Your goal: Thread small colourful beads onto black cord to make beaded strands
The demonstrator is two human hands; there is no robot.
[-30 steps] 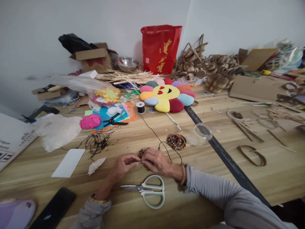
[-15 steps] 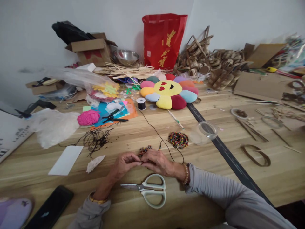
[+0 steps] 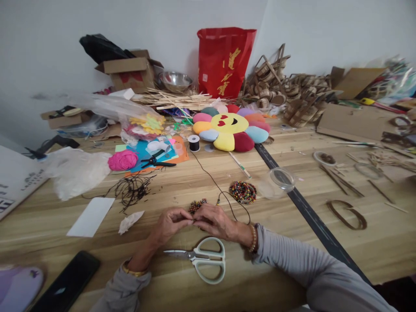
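The thumb and forefinger of my left hand point(image 3: 172, 223) are pinched together, their tips meeting those of my right hand point(image 3: 216, 221), which is closed in a pinch too. Whatever sits between the tips is too small to make out. Just behind the fingers lies a string of small multicoloured beads point(image 3: 196, 204), partly hidden by my right hand. Thin black cord point(image 3: 208, 172) runs from a spool point(image 3: 193, 143) to a few beads beside my right knuckles. A coiled bead strand point(image 3: 243, 192) rests beyond my right hand. White-handled scissors point(image 3: 208, 261) lie under both hands, blades pointing left.
Left of my hands are a crumpled tissue point(image 3: 130, 222), white card point(image 3: 91, 217), tangled black cord point(image 3: 134, 188) and a phone point(image 3: 66, 281). A clear round container point(image 3: 282, 179) stands right. Farther back are a flower cushion point(image 3: 231, 128), red bag point(image 3: 224, 63) and small woven baskets point(image 3: 300, 102).
The view has tilted slightly, so the background sits a little lower. Both hands keep the same pinch at the same spot, with hardly any movement.
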